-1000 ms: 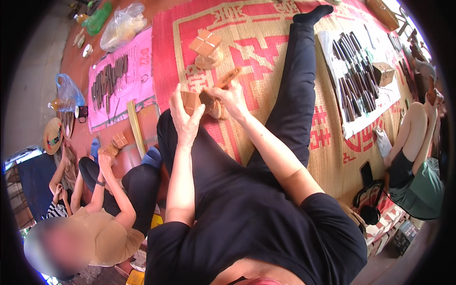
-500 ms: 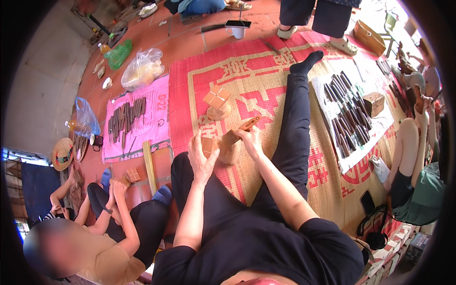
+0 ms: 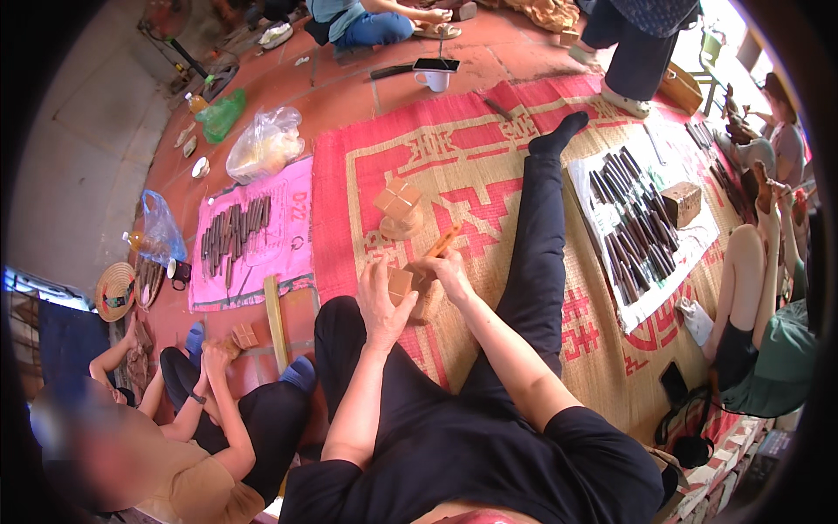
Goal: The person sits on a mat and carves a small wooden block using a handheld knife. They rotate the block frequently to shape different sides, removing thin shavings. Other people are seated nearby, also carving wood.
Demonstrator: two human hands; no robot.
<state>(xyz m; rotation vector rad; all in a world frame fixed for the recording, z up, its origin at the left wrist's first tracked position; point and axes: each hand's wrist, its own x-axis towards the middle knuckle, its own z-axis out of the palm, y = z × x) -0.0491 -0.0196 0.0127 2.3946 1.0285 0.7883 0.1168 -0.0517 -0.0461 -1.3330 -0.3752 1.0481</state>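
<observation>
left hand (image 3: pixel 381 301) has its grip closed round a small wooden block (image 3: pixel 401 285) to steady it over the lap, near the red woven mat's (image 3: pixel 489 175) near edge, while right hand (image 3: pixel 448 272) grips a wooden-handled tool (image 3: pixel 442 242) against it.

Both hands, left (image 3: pixel 381 301) and right (image 3: pixel 451 272), grip a wooden block (image 3: pixel 403 284) above the woven mat (image 3: pixel 489 175).

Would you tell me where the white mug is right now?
In the head view, the white mug stands on the red tiled floor at top centre, just beyond the woven mat's far edge, under a phone.
</observation>
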